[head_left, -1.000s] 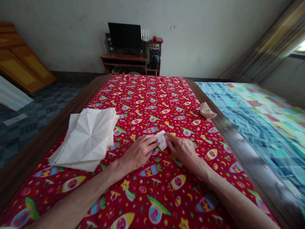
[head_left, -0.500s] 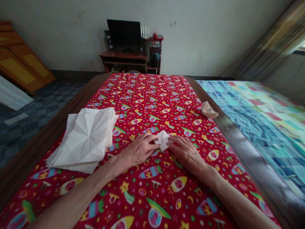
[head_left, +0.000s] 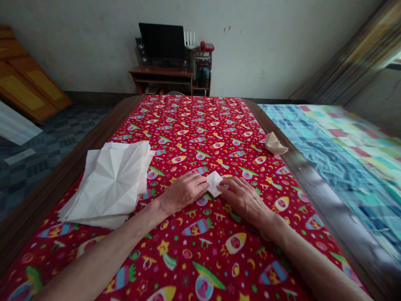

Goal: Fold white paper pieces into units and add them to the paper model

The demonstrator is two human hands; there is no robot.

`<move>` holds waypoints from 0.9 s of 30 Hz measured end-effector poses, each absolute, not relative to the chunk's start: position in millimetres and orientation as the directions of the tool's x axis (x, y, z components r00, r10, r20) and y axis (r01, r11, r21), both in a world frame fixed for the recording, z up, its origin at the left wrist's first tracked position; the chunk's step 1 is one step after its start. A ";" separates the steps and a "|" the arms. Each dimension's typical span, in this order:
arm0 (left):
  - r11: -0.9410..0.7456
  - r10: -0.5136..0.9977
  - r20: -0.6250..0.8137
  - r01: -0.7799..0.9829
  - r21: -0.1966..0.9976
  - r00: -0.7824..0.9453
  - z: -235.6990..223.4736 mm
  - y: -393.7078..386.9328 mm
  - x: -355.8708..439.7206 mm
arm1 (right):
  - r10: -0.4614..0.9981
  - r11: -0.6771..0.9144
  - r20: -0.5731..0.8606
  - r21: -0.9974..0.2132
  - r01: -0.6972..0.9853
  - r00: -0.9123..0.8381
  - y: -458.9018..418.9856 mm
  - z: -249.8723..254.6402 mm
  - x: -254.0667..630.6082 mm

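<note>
A small folded white paper [head_left: 214, 182] lies on the red patterned tablecloth [head_left: 200, 125] near the table's middle. My left hand [head_left: 184, 192] presses on the paper's left edge with its fingers curled together. On the other edge, my right hand [head_left: 242, 198] pinches the paper, fingers closed on it. Both forearms rest on the cloth. A stack of creased white paper sheets [head_left: 109, 179] sits just left of my left hand.
A finished tan folded paper piece [head_left: 275, 144] rests by the table's right edge. A bed with a blue checked cover [head_left: 328, 154] runs along the right. Far off, a desk with a monitor [head_left: 163, 39] stands at the wall; wooden cabinets [head_left: 25, 79] are at the left.
The hands stayed on the small paper and shifted slightly. The paper now lies flatter between the fingertips. The view tilted a little.
</note>
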State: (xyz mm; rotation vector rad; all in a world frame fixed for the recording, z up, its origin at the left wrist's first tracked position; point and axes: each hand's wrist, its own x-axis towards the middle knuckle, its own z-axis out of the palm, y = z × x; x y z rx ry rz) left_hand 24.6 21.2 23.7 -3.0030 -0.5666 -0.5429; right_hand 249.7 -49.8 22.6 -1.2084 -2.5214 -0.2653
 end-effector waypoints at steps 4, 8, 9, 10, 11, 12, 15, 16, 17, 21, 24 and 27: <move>-0.933 0.348 0.382 0.356 0.054 0.856 18.1 24.2 26.5 | 0.745 0.598 0.427 -0.087 0.796 -0.513 -47.0 17.7 249.2; -0.891 0.453 0.461 0.363 0.274 0.763 9.6 27.4 29.1 | 0.844 0.498 0.431 -0.404 0.767 -0.320 -43.9 12.4 247.8; -0.862 0.499 0.469 0.363 0.352 0.729 7.7 28.1 29.9 | 0.874 0.451 0.406 -0.477 0.754 -0.266 -43.0 11.5 247.3; -0.830 0.544 0.468 0.363 0.424 0.696 6.2 28.6 30.7 | 0.900 0.403 0.378 -0.528 0.747 -0.218 -42.2 10.8 246.8; -0.796 0.586 0.458 0.367 0.482 0.669 5.1 29.0 31.5 | 0.918 0.358 0.355 -0.556 0.750 -0.174 -41.5 10.4 246.2; -0.766 0.619 0.443 0.375 0.522 0.648 4.3 29.3 32.4 | 0.930 0.321 0.339 -0.563 0.762 -0.142 -41.0 10.1 245.6; -0.711 0.680 0.400 0.422 0.562 0.614 4.0 29.7 34.7 | 0.941 0.265 0.320 -0.505 0.822 -0.107 -40.5 11.0 243.1; -0.702 0.692 0.391 0.440 0.560 0.606 4.4 29.6 35.5 | 0.942 0.260 0.318 -0.473 0.842 -0.112 -40.7 11.9 242.0; -0.695 0.701 0.383 0.457 0.554 0.602 4.9 29.5 36.2 | 0.941 0.258 0.316 -0.438 0.861 -0.121 -40.8 13.1 240.9; -0.695 0.709 0.353 0.518 0.499 0.611 7.5 28.6 39.7 | 0.946 0.230 0.291 -0.296 0.927 -0.142 -40.1 17.9 236.9; -0.712 0.700 0.347 0.577 0.400 0.624 7.9 27.3 42.8 | 0.950 0.219 0.272 -0.223 0.950 -0.155 -37.8 19.1 235.5; -0.727 0.686 0.329 0.628 0.278 0.649 7.1 26.0 45.6 | 0.950 0.220 0.262 -0.181 0.959 -0.168 -35.1 18.8 235.7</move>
